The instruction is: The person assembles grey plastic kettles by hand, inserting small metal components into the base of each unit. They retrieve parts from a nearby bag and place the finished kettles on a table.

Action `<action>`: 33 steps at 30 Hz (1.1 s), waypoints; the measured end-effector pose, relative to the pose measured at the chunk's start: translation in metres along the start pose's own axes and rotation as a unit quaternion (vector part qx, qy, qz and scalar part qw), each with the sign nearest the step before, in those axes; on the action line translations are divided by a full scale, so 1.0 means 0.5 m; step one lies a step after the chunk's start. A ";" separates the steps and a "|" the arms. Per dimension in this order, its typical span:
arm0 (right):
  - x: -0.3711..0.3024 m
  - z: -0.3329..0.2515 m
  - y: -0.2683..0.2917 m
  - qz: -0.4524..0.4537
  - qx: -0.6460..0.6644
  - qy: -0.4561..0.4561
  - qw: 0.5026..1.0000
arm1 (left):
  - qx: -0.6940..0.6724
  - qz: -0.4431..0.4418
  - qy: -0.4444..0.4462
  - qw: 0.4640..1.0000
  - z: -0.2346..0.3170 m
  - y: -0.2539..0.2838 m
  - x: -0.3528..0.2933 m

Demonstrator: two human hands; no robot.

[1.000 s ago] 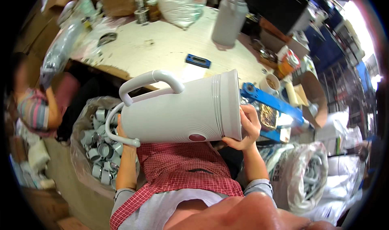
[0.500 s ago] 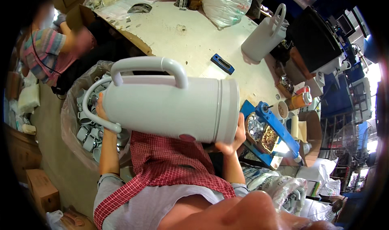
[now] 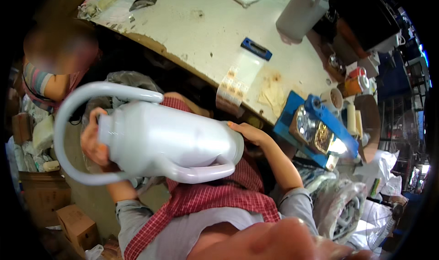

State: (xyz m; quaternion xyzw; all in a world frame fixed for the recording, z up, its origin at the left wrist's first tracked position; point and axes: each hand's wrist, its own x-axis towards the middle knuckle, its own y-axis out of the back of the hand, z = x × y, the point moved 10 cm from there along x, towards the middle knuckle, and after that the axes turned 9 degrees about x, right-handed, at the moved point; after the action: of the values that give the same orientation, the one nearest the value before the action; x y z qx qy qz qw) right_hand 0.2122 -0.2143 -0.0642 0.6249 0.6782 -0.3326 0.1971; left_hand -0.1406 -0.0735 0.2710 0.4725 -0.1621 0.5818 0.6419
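Note:
A light grey vacuum jug (image 3: 183, 134) lies on its side in the air above my lap. Its narrow neck end points left and its wide base points right. The large looped carrying handle (image 3: 64, 122) sticks out past the neck. The side handle (image 3: 196, 174) faces toward me. My left hand (image 3: 93, 141) is closed round the neck end, inside the loop. My right hand (image 3: 249, 132) holds the base end, fingers on its upper far edge; part of that grip is hidden.
A second grey jug (image 3: 299, 15) stands on the white table (image 3: 183, 26), near a blue flat tool (image 3: 256, 48). A strip of labels (image 3: 232, 88) hangs over the table edge. A blue fixture (image 3: 327, 127) is at right, a cardboard box (image 3: 77, 225) lower left. A person (image 3: 57, 83) sits at left.
The jug has rolled between my hands: its side handle went from the far side to the near side, and the loop swung outward. It sits slightly lower and farther left.

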 end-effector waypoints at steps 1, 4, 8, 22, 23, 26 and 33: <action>-0.035 -0.177 0.005 0.060 -0.284 0.246 0.925 | -0.011 -0.004 0.033 0.999 -0.021 -0.005 0.015; -0.078 -0.433 0.116 0.359 -0.304 0.503 0.725 | -0.132 -0.102 0.063 0.984 -0.093 -0.111 0.086; 0.093 -0.411 0.243 0.442 -0.386 0.396 0.706 | -0.285 -0.247 0.047 0.925 -0.138 -0.296 0.142; -0.212 -0.360 0.003 0.168 -0.140 0.475 0.853 | -0.374 -0.240 0.476 0.759 -0.329 -0.526 -0.098; -0.243 -0.298 -0.015 0.085 -0.091 0.420 0.899 | -0.406 -0.213 0.544 0.703 -0.323 -0.537 -0.131; -0.275 -0.136 -0.106 -0.092 -0.054 0.221 0.969 | -0.442 -0.291 0.463 0.711 -0.374 -0.582 -0.160; -0.242 -0.101 -0.143 0.010 -0.165 0.224 0.960 | -0.372 -0.342 0.324 0.800 -0.317 -0.633 -0.117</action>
State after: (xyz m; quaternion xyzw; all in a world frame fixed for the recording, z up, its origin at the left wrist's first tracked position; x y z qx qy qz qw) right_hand 0.1670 -0.2655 0.0682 0.6489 0.7444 -0.0656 0.1433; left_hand 0.0744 0.0568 0.0149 0.0055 0.0234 0.3387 0.9406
